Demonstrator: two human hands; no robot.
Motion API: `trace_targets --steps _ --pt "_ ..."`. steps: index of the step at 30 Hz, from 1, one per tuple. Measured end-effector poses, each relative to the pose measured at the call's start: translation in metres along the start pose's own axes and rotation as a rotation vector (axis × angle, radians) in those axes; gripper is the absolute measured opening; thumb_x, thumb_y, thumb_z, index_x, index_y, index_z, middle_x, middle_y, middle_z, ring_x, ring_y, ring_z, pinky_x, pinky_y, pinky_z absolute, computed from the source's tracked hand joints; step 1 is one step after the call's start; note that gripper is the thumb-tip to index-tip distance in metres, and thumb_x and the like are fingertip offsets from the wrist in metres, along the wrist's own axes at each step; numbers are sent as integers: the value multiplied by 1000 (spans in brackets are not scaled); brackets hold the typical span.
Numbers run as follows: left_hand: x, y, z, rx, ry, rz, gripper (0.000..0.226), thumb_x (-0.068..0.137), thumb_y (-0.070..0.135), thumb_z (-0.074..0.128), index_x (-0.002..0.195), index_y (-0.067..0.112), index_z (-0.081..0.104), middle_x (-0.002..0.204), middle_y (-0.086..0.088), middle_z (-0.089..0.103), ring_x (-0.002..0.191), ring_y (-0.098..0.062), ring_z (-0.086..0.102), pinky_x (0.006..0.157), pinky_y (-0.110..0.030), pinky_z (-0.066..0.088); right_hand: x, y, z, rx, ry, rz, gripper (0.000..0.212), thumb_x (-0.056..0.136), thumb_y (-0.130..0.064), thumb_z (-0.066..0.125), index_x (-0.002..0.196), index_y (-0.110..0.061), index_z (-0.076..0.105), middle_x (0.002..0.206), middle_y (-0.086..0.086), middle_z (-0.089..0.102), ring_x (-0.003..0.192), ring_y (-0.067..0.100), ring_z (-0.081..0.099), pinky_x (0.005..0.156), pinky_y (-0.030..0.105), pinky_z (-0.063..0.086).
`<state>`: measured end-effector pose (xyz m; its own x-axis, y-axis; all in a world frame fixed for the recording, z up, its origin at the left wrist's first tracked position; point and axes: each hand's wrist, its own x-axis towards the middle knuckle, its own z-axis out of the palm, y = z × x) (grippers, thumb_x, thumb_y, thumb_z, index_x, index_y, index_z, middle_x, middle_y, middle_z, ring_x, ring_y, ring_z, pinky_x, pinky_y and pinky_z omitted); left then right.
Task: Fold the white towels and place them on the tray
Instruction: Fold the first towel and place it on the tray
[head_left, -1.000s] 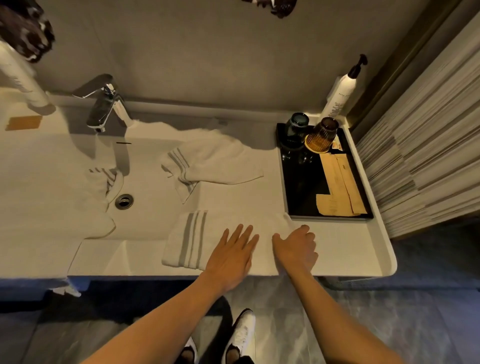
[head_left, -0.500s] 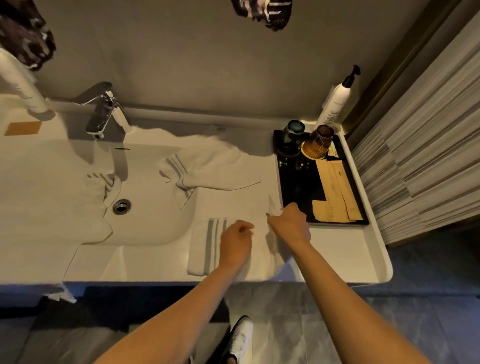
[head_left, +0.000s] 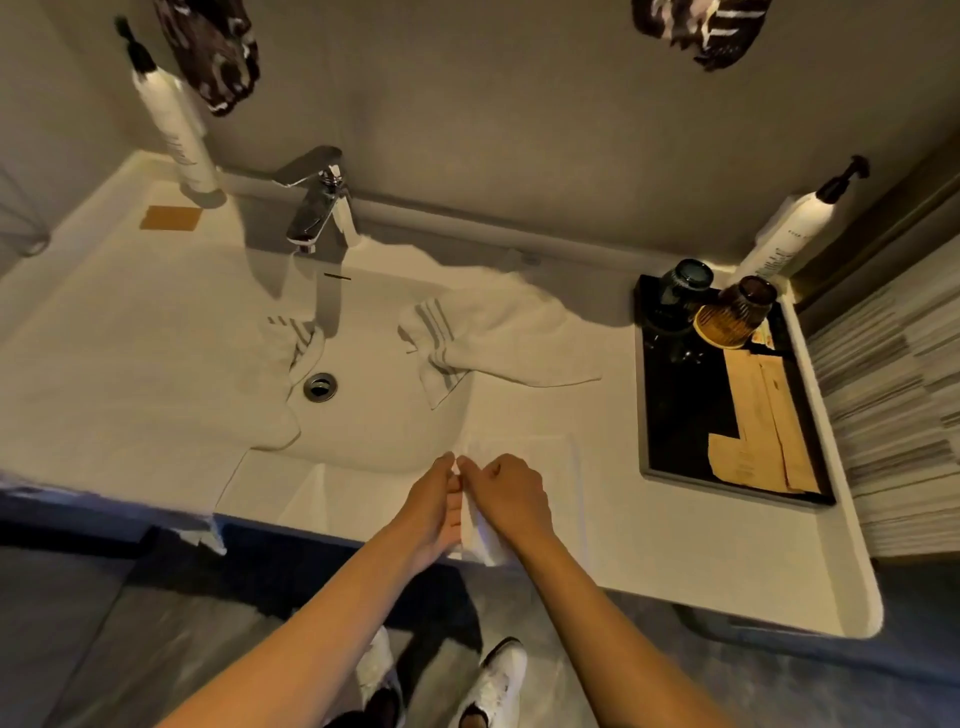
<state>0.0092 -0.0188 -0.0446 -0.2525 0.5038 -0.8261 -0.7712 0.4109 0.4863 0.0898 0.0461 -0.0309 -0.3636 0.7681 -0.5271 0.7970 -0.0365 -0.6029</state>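
Observation:
A folded white towel (head_left: 524, 457) lies on the counter at the front, by the basin's right rim. My left hand (head_left: 434, 504) and my right hand (head_left: 511, 493) meet at its left edge, both pinching the cloth. A second white towel (head_left: 498, 338) with grey stripes lies crumpled across the basin's right side. A third striped towel (head_left: 283, 353) is draped over the basin's left side. The black tray (head_left: 675, 415) sits at the right on the counter, holding two glasses (head_left: 727, 306) and brown paper packets (head_left: 763, 415).
A chrome faucet (head_left: 319, 202) stands behind the basin, with the drain (head_left: 319, 387) below it. White pump bottles stand at the back left (head_left: 179, 135) and back right (head_left: 789, 234). The counter's front edge (head_left: 675, 597) runs just below my hands. A striped wall (head_left: 893, 389) is at right.
My hands moved together to the left across the front towel, folding it narrower; its grey stripes no longer show. The view shifted, showing more of the left counter.

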Motion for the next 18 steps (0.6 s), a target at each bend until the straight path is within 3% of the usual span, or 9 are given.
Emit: trace_targets --steps 2,4,5,7,9,12,15,18 --pt "-5 4 -8 414 93 168 40 95 44 51 94 9 69 82 -7 73 76 -23 70 76 -37 57 -3 5 3 97 -10 -19 45 98 -48 41 72 -15 58 71 -1 57 67 15 56 68 29 41" --pt "-6 -3 -17 941 322 566 30 94 35 55 112 12 62 102 -2 68 92 -21 64 79 -32 50 -5 13 1 155 46 -106 41 100 -30 42 62 -15 50 64 -2 54 59 10 49 66 30 40" --pt "-8 -8 -18 1121 363 845 27 94 27 55 117 13 58 108 -2 63 95 -20 61 78 -31 48 -5 19 -1 143 95 -168 36 99 -22 42 67 -14 55 69 -3 58 63 8 51 68 29 42" --pt "-6 -21 -14 1403 181 1214 31 90 15 60 121 12 59 113 -4 60 98 -21 58 83 -30 46 -5 31 -3 60 174 -277 25 99 -14 42 99 -14 67 99 -3 66 89 8 59 82 23 44" --pt "5 -35 -10 1481 -27 1229 39 89 12 59 128 10 57 123 -7 59 112 -22 56 98 -26 38 0 46 -2 -65 236 -407 30 98 -12 46 124 -11 62 124 3 63 116 15 55 103 23 37" --pt "29 -44 -19 1685 49 1200 52 98 23 42 146 4 40 152 -13 41 143 -25 35 118 -38 18 11 72 0 -444 260 -540 44 103 -26 39 144 -12 46 153 7 41 144 23 32 121 36 19" --pt "40 -41 -30 1840 35 1134 56 104 37 24 154 11 22 162 -5 18 150 -17 12 119 -44 11 17 96 1 -653 247 -535 54 105 -41 25 155 -20 23 162 0 16 151 18 11 123 41 8" --pt "42 -40 -32 1864 29 1116 60 104 43 21 156 15 12 164 0 8 151 -12 0 121 -47 7 19 103 2 -693 268 -551 58 103 -45 26 156 -21 19 163 -1 13 152 17 7 122 45 11"
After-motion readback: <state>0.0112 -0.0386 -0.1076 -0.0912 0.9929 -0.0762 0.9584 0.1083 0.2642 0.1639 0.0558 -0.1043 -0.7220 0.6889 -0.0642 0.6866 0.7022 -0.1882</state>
